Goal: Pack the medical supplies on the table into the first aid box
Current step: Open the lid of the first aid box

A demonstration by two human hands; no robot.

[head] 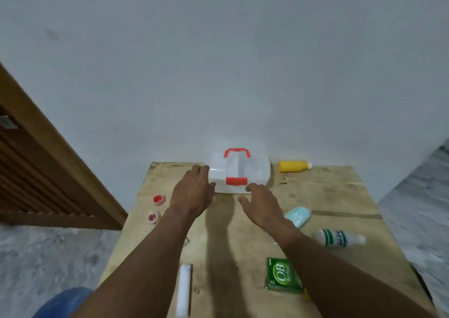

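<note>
A clear plastic first aid box [255,169] with a red handle and red front latch sits closed at the table's far edge by the wall. My left hand [193,191] rests fingers-apart at the box's left front corner, touching or nearly touching it. My right hand [261,206] hovers open just in front of the box's right front, holding nothing. Around them lie a yellow bottle [292,166], a light blue face mask [298,216], a white bottle with a green label [339,237], a green packet [283,276], a white roll [183,291] and two small red-capped jars [158,199].
The wooden table [340,196] stands against a white wall. A brown slatted wooden door [36,172] is to the left. A blue object [63,303] shows at the bottom left, over grey floor.
</note>
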